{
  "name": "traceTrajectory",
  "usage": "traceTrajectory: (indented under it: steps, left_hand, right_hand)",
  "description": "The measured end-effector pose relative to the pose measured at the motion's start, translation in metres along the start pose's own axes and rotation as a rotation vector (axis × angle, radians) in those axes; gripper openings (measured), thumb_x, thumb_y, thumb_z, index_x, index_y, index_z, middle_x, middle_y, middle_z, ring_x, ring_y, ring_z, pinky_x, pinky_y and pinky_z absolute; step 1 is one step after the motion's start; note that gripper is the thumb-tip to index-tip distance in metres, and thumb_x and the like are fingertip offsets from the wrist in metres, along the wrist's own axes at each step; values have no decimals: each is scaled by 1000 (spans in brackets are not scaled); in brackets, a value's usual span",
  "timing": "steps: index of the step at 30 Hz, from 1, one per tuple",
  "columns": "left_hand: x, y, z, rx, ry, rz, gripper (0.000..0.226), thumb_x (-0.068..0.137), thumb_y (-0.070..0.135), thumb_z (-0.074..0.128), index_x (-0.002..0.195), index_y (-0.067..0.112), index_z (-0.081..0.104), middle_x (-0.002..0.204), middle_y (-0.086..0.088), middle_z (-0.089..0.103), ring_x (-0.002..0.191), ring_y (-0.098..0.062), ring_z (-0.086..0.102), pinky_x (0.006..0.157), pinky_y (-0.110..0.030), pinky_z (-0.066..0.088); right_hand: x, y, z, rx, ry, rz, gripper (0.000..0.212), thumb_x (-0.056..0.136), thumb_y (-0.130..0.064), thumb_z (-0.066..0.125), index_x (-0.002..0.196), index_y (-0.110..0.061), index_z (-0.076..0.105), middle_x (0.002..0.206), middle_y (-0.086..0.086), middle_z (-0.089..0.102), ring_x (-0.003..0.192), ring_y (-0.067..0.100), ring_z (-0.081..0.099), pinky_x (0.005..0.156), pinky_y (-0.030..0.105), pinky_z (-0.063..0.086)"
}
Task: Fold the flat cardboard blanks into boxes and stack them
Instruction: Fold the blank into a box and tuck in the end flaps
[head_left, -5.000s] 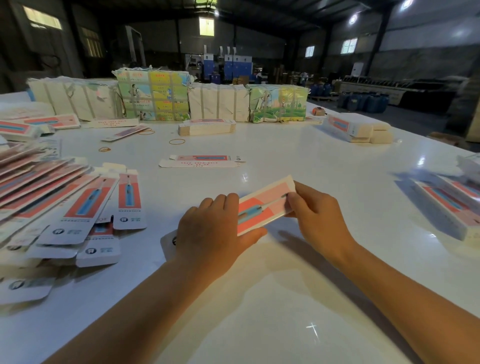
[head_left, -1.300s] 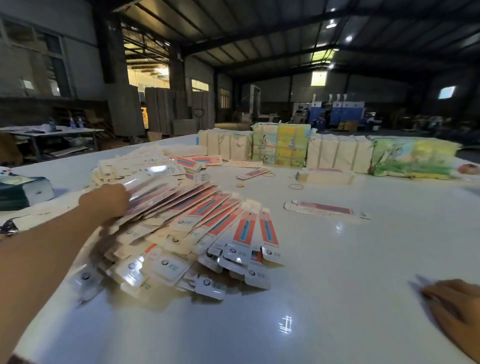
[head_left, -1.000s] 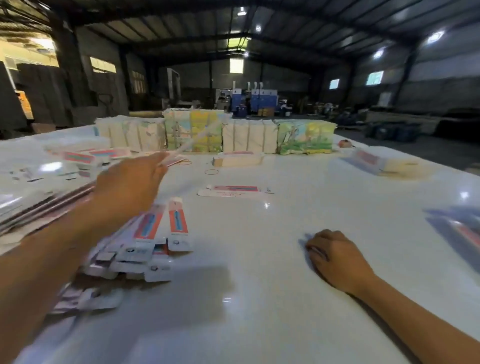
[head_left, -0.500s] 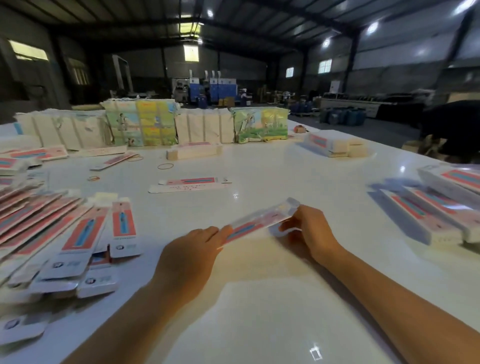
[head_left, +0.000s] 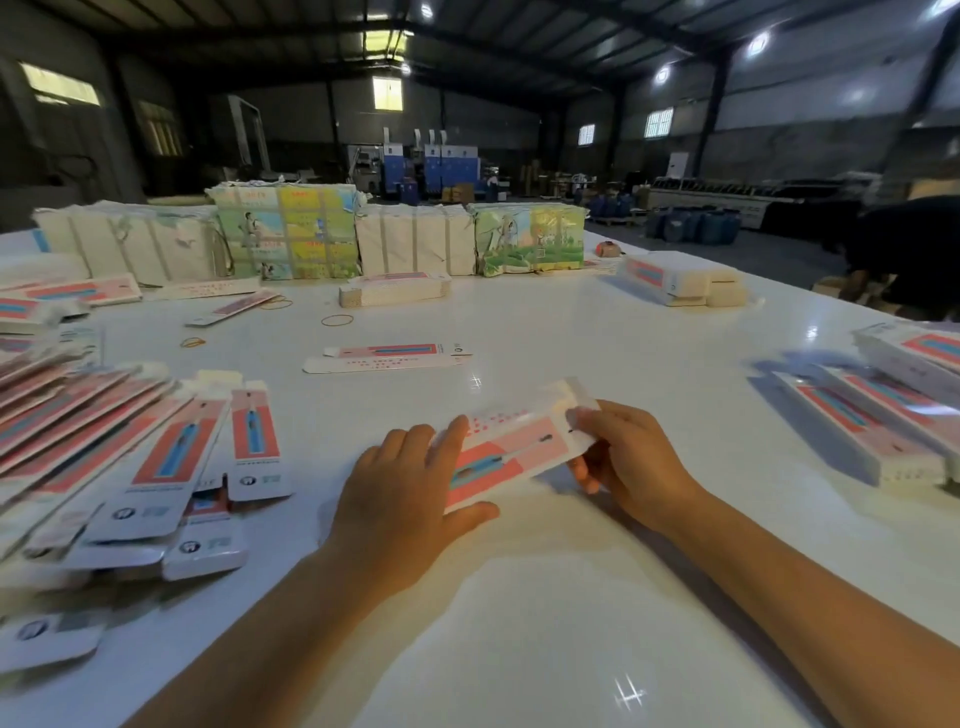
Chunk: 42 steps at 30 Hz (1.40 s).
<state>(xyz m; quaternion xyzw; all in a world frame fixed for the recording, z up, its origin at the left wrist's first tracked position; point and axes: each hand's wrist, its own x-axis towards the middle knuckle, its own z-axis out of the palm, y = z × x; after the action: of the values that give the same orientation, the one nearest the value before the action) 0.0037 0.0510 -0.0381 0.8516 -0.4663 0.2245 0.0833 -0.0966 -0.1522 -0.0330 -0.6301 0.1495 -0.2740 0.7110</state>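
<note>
I see a glossy white table (head_left: 519, 649), and I place the rest from the single flat blank (head_left: 387, 357) lying near its middle. Left of it a fanned heap of flat blanks (head_left: 130, 452) spreads out, and beyond it sit rubber bands (head_left: 336, 320), a small pile of blanks (head_left: 395, 288) and a row of wrapped bundles (head_left: 311, 234). To its right lie folded boxes (head_left: 872, 421), with another stack (head_left: 680, 278) at the far right.

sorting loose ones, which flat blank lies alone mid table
The single flat blank beyond both hands lies alone; the others fan out in the left pile.
</note>
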Motion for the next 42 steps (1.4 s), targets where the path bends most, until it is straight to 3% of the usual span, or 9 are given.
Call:
traceTrajectory:
  steps: [5, 10, 16, 20, 23, 28, 37, 40, 42]
  left_hand:
    - [5, -5, -11, -144, 119, -142, 87, 64, 81, 22, 135, 32, 35, 112, 11, 56, 94, -10, 58, 66, -22, 46]
    - [4, 1, -16, -204, 73, -199, 64, 74, 76, 43, 120, 32, 39, 106, 11, 57, 89, -11, 60, 69, -27, 53]
    - [2, 8, -18, -159, 35, -164, 78, 64, 81, 29, 126, 33, 37, 110, 12, 57, 91, -8, 59, 66, -20, 47]
    - [0, 12, -23, -76, 67, -127, 85, 61, 79, 25, 129, 30, 39, 110, 11, 59, 88, -8, 60, 59, -15, 37]
    - [-1, 14, -27, -70, 101, -21, 73, 62, 68, 48, 107, 12, 63, 80, -3, 68, 60, -17, 64, 46, -23, 46]
    - [-3, 20, -27, 1, 188, 6, 63, 56, 61, 59, 88, 8, 69, 61, -3, 64, 42, -16, 58, 31, -23, 42]
    - [-4, 20, -27, 13, 71, -81, 77, 63, 75, 40, 113, 20, 58, 84, 4, 66, 60, -12, 59, 44, -20, 42]
    - [-6, 21, -23, 63, 82, -102, 86, 61, 82, 18, 130, 34, 36, 105, 16, 58, 73, -5, 44, 50, -14, 29]
    - [-6, 24, -21, 75, 57, -85, 86, 60, 82, 13, 131, 36, 31, 107, 18, 55, 75, -5, 40, 48, -12, 22]
  right_hand:
    - [-16, -9, 5, -184, 247, -305, 18, 94, -14, 55, 83, -9, 69, 62, -1, 61, 50, 14, 51, 45, 25, 44]
    - [-28, -8, 23, -405, 115, -423, 24, 92, -11, 58, 82, -30, 70, 77, -3, 61, 57, 6, 54, 53, 18, 44]
    - [-27, -14, 19, -363, 191, -371, 23, 87, -5, 62, 66, -13, 66, 72, 5, 60, 51, 10, 51, 49, 19, 43]
    - [-26, -14, 19, -271, 100, -256, 25, 93, -2, 50, 108, -19, 62, 73, 4, 62, 50, 8, 49, 49, 21, 44]
    - [-21, -9, 18, -419, 19, -144, 41, 95, -8, 49, 132, -25, 49, 87, 2, 61, 59, 6, 47, 57, 19, 39]
    - [-26, -11, 21, -566, 64, -302, 35, 93, -5, 48, 79, -34, 61, 75, -15, 60, 64, 1, 55, 61, 14, 39]
    - [-22, -17, 11, -803, 157, -429, 18, 85, -20, 65, 101, -29, 64, 107, -5, 50, 96, 4, 47, 81, 17, 35]
    - [-16, -17, 6, -444, 142, -125, 74, 78, -22, 75, 140, -27, 35, 131, -2, 40, 117, 14, 45, 99, 32, 42]
    - [-16, -21, 8, 96, -69, 189, 55, 78, -13, 70, 128, -11, 48, 112, 10, 61, 101, 26, 63, 88, 42, 54]
